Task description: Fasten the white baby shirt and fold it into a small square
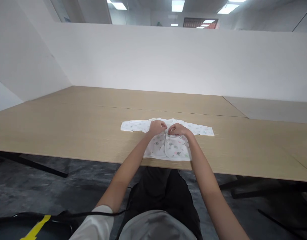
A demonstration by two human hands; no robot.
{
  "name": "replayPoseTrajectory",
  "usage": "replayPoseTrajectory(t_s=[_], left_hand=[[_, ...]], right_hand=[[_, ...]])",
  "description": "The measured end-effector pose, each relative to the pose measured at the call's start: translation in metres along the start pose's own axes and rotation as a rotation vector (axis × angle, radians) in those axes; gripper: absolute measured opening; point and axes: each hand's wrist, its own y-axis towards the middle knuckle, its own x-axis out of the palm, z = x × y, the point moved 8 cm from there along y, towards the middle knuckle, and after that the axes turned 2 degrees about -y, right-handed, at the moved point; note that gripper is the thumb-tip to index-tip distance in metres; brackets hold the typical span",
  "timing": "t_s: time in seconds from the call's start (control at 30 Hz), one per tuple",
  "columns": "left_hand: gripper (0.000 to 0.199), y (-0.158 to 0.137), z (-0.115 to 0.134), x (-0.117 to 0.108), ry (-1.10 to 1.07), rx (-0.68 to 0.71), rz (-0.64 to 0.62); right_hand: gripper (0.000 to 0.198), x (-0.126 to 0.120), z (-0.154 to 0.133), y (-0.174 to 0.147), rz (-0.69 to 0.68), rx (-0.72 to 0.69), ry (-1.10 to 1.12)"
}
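Note:
A small white long-sleeved baby shirt (156, 148) with a scattered coloured print lies flat on the table, its sleeves spread to both sides and its hem near the front edge. A front opening runs down its middle. My left hand (158, 127) is on the upper chest, fingers pinched at the left of the opening. Just across from it, my right hand (178, 129) pinches at the opening's right side. What lies between the fingertips is too small to make out, though both hands touch the shirt front.
The wooden table (68, 130) stretches to both sides, with seams across its top. A white partition (153, 60) rises behind it, with glass above. Below at the left, a black chair (60, 230) carries a yellow strap (38, 228). Dark table legs (43, 167) stand underneath.

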Motion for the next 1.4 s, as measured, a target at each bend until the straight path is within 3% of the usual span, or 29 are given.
replayPoseTrajectory(t_s=[0.13, 0.33, 0.53, 0.87, 1.1, 1.4], left_hand=[[0.019, -0.004, -0.01, 0.008, -0.043, -0.068, -0.151], [0.021, -0.007, -0.013, 0.008, -0.047, -0.126, -0.162], [0.017, -0.006, -0.008, 0.018, -0.203, -0.067, -0.206], [0.022, -0.008, 0.0, 0.021, -0.092, -0.013, -0.252], [0.022, -0.012, 0.008, 0.014, -0.111, -0.006, -0.226], [0.018, -0.014, 0.02, 0.008, -0.144, 0.119, -0.147]], right_hand=[[0.018, 0.001, -0.003, 0.001, 0.015, -0.031, -0.022], [0.024, 0.002, -0.008, 0.004, 0.05, -0.078, -0.021], [0.021, 0.002, -0.004, 0.005, 0.06, -0.07, -0.007], [0.022, 0.002, 0.0, 0.005, 0.051, -0.048, 0.031], [0.023, -0.001, -0.004, 0.002, 0.07, -0.085, -0.004], [0.023, -0.005, -0.007, -0.001, 0.101, -0.098, -0.002]])
